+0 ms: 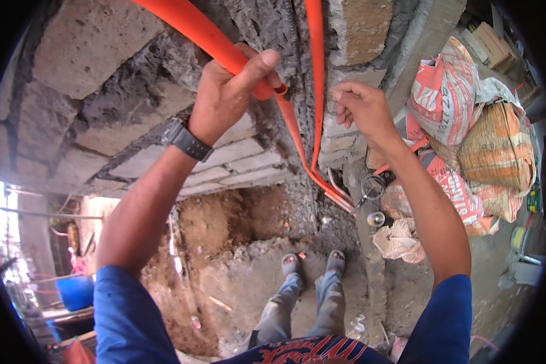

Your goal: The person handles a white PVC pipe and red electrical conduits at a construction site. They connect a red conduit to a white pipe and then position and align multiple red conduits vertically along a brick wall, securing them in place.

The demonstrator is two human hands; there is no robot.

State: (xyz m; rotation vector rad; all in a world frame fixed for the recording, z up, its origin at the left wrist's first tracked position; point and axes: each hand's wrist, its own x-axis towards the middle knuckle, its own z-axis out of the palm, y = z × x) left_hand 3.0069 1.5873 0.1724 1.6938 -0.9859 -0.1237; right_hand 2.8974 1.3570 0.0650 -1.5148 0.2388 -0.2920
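Note:
My left hand [227, 91] is wrapped round a bright orange conduit pipe [194, 29] that comes down from the upper left. Just beside its lower end is the open top of a thinner-looking orange pipe [293, 127], which runs down the wall. The two ends look apart. A second orange pipe [316, 54] stands upright to the right, in a rough channel in the wall. Right of that pipe, my right hand [367, 112] has its fingers curled together in a pinch. Whatever may be between them is too small to make out.
A block wall [103, 115] with rough mortar rises ahead. Stacked woven sacks [446, 91] stand at the right, near a coil of wire [373, 187] and a crumpled pale bag [400, 239]. Dug soil [203, 224] lies below the wall. A blue bucket [76, 293] is at lower left.

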